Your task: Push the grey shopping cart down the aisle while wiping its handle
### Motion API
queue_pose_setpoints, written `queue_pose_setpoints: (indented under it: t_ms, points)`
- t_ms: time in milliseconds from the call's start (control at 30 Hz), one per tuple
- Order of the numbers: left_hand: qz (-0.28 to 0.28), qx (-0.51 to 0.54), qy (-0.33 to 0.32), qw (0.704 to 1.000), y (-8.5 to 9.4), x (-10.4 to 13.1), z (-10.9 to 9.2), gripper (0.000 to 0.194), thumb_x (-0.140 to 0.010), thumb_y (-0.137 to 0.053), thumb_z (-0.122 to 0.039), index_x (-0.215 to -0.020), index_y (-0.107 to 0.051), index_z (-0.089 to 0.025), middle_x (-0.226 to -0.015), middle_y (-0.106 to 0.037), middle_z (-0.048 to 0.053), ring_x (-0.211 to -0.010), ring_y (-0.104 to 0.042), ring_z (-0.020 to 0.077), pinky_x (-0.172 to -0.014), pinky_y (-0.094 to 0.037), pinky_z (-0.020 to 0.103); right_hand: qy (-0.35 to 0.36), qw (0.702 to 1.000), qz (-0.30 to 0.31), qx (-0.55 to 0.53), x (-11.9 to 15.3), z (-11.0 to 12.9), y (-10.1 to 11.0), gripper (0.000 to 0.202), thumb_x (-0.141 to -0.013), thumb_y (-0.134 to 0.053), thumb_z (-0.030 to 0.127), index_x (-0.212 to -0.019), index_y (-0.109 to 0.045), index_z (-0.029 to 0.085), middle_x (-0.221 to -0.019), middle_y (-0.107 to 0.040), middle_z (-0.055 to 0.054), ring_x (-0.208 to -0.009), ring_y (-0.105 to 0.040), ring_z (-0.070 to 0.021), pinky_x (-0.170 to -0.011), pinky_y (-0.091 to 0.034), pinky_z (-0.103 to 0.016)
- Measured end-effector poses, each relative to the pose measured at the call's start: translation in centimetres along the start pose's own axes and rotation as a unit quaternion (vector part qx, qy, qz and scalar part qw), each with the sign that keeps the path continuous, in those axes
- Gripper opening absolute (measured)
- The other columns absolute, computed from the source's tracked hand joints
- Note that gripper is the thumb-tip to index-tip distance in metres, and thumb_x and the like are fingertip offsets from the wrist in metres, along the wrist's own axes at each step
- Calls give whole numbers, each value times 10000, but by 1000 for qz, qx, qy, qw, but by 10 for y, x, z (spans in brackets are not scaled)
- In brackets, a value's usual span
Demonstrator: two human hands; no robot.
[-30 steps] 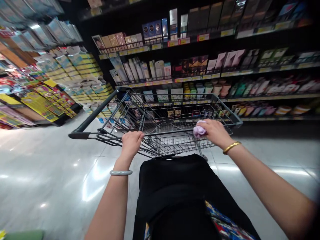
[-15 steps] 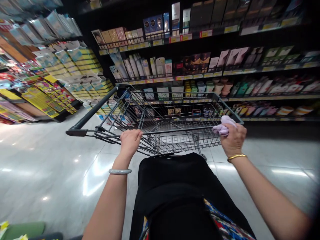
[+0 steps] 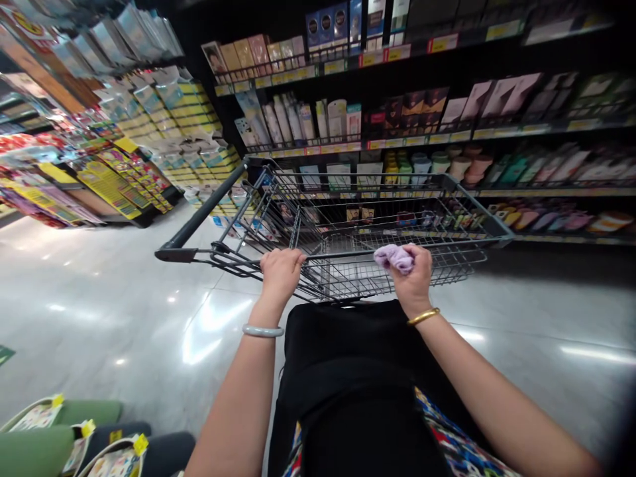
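Both hands sit on the shopping cart (image 3: pixel 348 218) rail: left hand (image 3: pixel 279 273) clenched round the bar, right hand (image 3: pixel 412 278) gripping a lilac cloth (image 3: pixel 395 257) bunched under its fingers, pressed against that rail.

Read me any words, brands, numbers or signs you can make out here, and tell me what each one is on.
None can be read.
Yellow price strips on the shelf edges: print too small.
Boxes on the top shelf: lettering blurred.
Yellow packs on the left display: blurred.
Yellow tags at bottom left: too small.

glossy pale floor (image 3: pixel 109 311) (glare spots), dark stocked shelves (image 3: pixel 447 132).
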State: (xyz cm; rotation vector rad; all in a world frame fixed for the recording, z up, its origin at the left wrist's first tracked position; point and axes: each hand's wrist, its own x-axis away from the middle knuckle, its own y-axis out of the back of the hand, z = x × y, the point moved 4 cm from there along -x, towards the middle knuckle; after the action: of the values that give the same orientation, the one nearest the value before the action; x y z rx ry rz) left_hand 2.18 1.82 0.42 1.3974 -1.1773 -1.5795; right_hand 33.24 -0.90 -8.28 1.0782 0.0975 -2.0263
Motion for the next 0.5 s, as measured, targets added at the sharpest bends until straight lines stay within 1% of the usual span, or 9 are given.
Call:
queue_pose_setpoints:
  t_ms: [67,133,200,233,300,367,400,433,500]
  points:
    - [-6,8,3,1000,0,1,-1,318,-982,-421,-416,-865,-675,-265,-885,-713,27,-890,-565,236,-813,-296,389,38,998,54,15,12,-1,-14,360,-843,-616,344,-1172,-544,217,-1161,-533,-104,-1146,-500,-276,-1002,-440,-488]
    - [-6,14,2,1000,1,2,-1,321,-984,-421,-417,-860,-673,-261,-876,-711,31,-897,-565,236,-817,-296,391,62,992,106,28,31,-1,-30,277,-828,-590,288,-1094,-589,213,-1117,-539,-110,-1108,-516,-286,-965,-469,-495]
    - [-4,17,-3,1000,1,2,-2,329,-987,-415,-422,-855,-669,-259,-871,-708,34,-901,-565,234,-820,-296,393,64,989,126,32,46,7,-43,235,-822,-575,242,-1049,-622,207,-1111,-534,-122,-1084,-530,-287,-940,-491,-489]
    - [-2,18,-4,1000,1,2,-1,333,-988,-412,-426,-854,-667,-259,-870,-706,36,-903,-564,234,-821,-296,395,69,988,135,28,50,17,-49,235,-832,-569,238,-1056,-633,205,-1133,-529,-129,-1094,-529,-287,-947,-492,-483]
    - [0,16,-5,1000,1,2,-1,337,-989,-408,-433,-861,-667,-261,-876,-705,40,-912,-562,236,-823,-295,399,100,981,169,7,52,45,-63,243,-868,-566,264,-1088,-657,215,-1194,-523,-128,-1130,-523,-280,-984,-480,-460]
    - [2,14,-3,1000,1,2,-1,340,-991,-401,-434,-874,-668,-260,-883,-705,46,-918,-561,239,-821,-295,401,156,960,232,-5,49,76,-81,241,-906,-565,303,-1109,-686,257,-1231,-540,-97,-1158,-514,-271,-1016,-458,-436]
    - [1,14,-2,1000,1,3,-1,340,-993,-397,-432,-881,-668,-259,-886,-705,48,-918,-560,240,-819,-295,400,179,951,254,-3,48,87,-90,240,-922,-555,291,-1117,-694,277,-1227,-554,-85,-1175,-507,-267,-1040,-439,-435]
    - [1,14,-2,1000,1,3,-1,339,-994,-395,-429,-886,-667,-258,-889,-705,48,-917,-560,239,-815,-295,399,201,942,270,1,49,95,-99,247,-933,-545,269,-1126,-697,291,-1219,-570,-77,-1176,-505,-259,-1053,-427,-433]
    - [-2,18,-3,1000,2,4,-2,336,-996,-396,-424,-888,-665,-256,-887,-704,48,-910,-561,233,-805,-295,394,239,926,292,16,55,99,-112,276,-947,-526,216,-1156,-690,293,-1202,-599,-77,-1153,-512,-247,-1051,-428,-428]
